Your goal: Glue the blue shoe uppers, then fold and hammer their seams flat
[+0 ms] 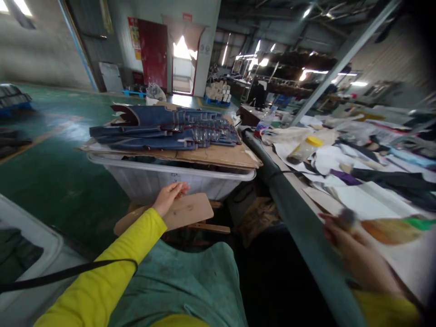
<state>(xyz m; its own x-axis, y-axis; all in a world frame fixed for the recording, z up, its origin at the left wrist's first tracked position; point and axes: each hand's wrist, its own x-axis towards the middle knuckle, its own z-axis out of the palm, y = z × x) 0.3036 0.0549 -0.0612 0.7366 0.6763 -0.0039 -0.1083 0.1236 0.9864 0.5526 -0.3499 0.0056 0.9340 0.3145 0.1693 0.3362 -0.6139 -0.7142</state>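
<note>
My left hand (pixel 172 195), in a yellow sleeve, is over a flat brown board (pixel 190 211) with rounded corners, in front of a white bin (pixel 117 175). Its fingers are curled together, and whatever they may hold is too small to make out. On the right, my right hand (pixel 357 250) is smeared by motion above the edge of the cluttered table (pixel 405 259). A small dark grey rounded object (pixel 347 218) shows at its fingers, its kind unclear. Stacked blue denim-like pieces (pixel 160 131) lie on cardboard (pixel 221 155) across the bin.
A yellow-lidded jar (pixel 304 150) stands among papers and fabric scraps on the table. Along the table's near side runs a thick grey-green bar (pixel 299 213). Another pale bin (pixel 51 254) with dark cloth is at lower left. A black strap (pixel 68 274) crosses my left sleeve.
</note>
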